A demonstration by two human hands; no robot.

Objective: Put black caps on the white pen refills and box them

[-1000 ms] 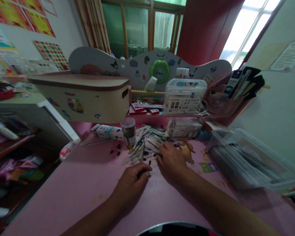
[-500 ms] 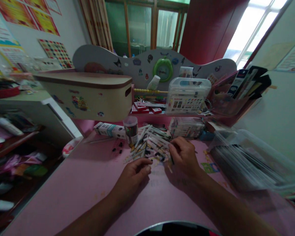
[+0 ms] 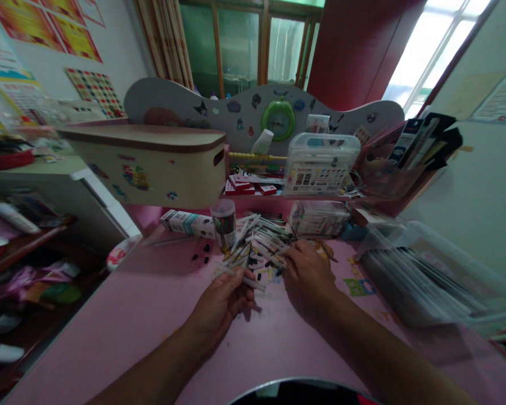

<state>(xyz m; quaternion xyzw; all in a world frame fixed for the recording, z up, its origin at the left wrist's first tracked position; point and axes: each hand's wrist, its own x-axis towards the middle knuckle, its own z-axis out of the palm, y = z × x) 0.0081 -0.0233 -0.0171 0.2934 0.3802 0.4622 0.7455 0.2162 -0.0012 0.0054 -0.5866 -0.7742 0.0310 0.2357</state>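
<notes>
On the pink desk [image 3: 185, 315] lies a loose pile of thin white and pale pen tubes [image 3: 253, 239], mixed with darker sticks. My left hand [image 3: 225, 298] pinches a whitish pen tube [image 3: 255, 284] between thumb and fingers, just in front of the pile. At the pile's right edge, my right hand [image 3: 310, 275] has its fingers drawn together; what they hold is hidden. Small black caps [image 3: 259, 277] are scattered between the hands, and several more black pieces [image 3: 200, 257] sit to the left. A transparent cup [image 3: 223, 216] with pens inside stands behind the pile.
A long printed carton [image 3: 188, 223] lies left of the cup. Behind the right hand is a transparent case [image 3: 320, 218]. A transparent bin [image 3: 430, 281] with long sleeves takes up the right side. The shelf above carries a cream box [image 3: 152, 169] and a handled pen case [image 3: 318, 169].
My left hand has turned palm-up and now holds a whitish tube in front of the pile. My right hand has shifted slightly, and the pale tube by its fingers no longer shows there.
</notes>
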